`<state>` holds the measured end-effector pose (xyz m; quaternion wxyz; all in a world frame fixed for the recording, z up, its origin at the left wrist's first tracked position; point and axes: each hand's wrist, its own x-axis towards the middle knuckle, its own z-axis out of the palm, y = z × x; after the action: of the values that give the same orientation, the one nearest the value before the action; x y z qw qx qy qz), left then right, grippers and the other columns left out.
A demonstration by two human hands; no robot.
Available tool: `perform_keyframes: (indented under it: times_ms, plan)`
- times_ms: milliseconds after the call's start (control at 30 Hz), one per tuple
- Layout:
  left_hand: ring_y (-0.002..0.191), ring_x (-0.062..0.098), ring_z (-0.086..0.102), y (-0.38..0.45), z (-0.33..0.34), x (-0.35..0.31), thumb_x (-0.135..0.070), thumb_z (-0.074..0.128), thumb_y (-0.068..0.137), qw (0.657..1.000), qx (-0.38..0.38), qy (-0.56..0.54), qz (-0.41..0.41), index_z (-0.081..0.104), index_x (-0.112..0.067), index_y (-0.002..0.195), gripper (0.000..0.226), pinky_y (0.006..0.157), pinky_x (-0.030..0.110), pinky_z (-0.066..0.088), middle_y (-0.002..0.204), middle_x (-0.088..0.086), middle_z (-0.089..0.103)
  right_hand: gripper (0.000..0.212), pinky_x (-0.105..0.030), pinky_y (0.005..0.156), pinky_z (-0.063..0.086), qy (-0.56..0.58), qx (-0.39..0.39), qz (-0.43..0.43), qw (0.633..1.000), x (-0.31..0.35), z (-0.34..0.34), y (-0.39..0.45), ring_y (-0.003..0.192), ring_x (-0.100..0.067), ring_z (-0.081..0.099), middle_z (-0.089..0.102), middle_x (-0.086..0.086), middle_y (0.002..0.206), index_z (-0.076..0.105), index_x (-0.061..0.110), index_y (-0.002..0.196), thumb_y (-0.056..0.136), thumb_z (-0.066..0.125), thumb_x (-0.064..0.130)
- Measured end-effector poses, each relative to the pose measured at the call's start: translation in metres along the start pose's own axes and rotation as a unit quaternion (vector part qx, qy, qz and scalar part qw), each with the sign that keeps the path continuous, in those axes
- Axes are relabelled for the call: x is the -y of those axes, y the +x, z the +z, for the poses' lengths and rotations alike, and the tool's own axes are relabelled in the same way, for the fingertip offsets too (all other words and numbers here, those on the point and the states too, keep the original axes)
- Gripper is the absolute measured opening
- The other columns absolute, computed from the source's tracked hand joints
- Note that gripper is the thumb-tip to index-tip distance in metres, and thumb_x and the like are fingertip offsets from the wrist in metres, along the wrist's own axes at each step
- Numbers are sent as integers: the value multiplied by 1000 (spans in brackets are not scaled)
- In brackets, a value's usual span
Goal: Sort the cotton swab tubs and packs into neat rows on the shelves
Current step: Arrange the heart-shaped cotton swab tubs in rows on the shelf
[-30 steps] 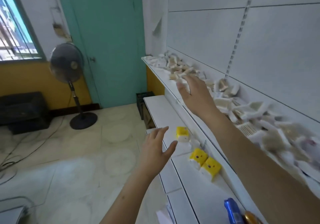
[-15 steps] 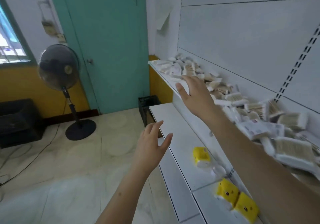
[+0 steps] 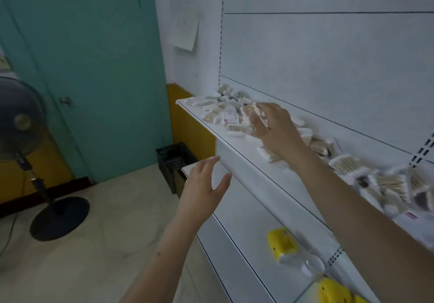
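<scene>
Along the upper white shelf (image 3: 237, 147), small clear plastic packs of cotton swabs (image 3: 234, 117) are strewn in a loose heap that runs from the far end back towards the wearer, against the white slotted wall panel (image 3: 328, 56). No rows have been formed yet. The right hand (image 3: 273, 129) is held just over the heap near its far end, fingers spread and relaxed, nothing gripped; whether the fingertips touch a pack cannot be told. The left hand (image 3: 204, 190) is held in the air below the shelf edge, fingers likewise apart and empty. On the lower white shelf (image 3: 246, 220) a yellow-lidded tub (image 3: 281, 244) is seen, well apart from the packs.

The reach is best finished on a single pack at the heap's edge, so that neighbours are not dragged off the front lip. Packs should be squared against the back panel, and the left hand could be brought up to steady the row.

Beyond, a teal door (image 3: 94, 68) and a black pedestal fan (image 3: 21, 126) are visible.
</scene>
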<state>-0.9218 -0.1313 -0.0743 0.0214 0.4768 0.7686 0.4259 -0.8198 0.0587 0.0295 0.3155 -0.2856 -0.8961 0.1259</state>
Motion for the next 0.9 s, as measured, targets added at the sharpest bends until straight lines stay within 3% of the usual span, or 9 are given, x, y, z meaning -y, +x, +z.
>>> perform_keyframes:
  times_ms: [267, 400, 567, 767, 900]
  plan:
    - [134, 7, 38, 130, 20, 60, -59, 46, 98, 999, 25, -13, 25, 38, -34, 148, 57, 108, 35, 43, 147, -13, 40, 53, -41, 114, 31, 47, -21, 40, 998, -58, 49, 126, 136, -28, 41, 49, -8, 145, 50, 16, 140, 102, 39, 51]
    - [125, 17, 49, 206, 31, 83, -60, 46, 97, 998, 59, 0, 29, 38, -34, 148, 58, 105, 39, 46, 144, -10, 44, 54, -38, 113, 30, 61, -44, 77, 994, -91, 64, 189, 136, -25, 42, 49, -7, 146, 51, 16, 140, 102, 37, 52]
    - [126, 7, 48, 291, 39, 99, -54, 49, 98, 997, 55, -19, 56, 42, -33, 146, 52, 103, 31, 45, 144, -10, 48, 53, -39, 113, 32, 64, -32, 97, 993, -118, 99, 248, 135, -24, 43, 49, -6, 146, 50, 17, 141, 102, 39, 52]
    - [128, 10, 47, 364, 62, 135, -47, 55, 97, 993, 99, -27, 65, 42, -27, 146, 54, 106, 36, 44, 144, -7, 47, 52, -35, 112, 32, 19, 7, 115, 993, -149, 151, 293, 136, -23, 42, 45, -7, 148, 44, 16, 145, 101, 48, 45]
    - [125, 7, 45, 421, 79, 154, -44, 60, 95, 986, 128, -52, 92, 43, -30, 145, 55, 102, 27, 41, 142, -6, 46, 56, -39, 113, 32, -18, 0, 124, 992, -166, 178, 326, 136, -28, 41, 43, -11, 149, 41, 13, 147, 98, 56, 36]
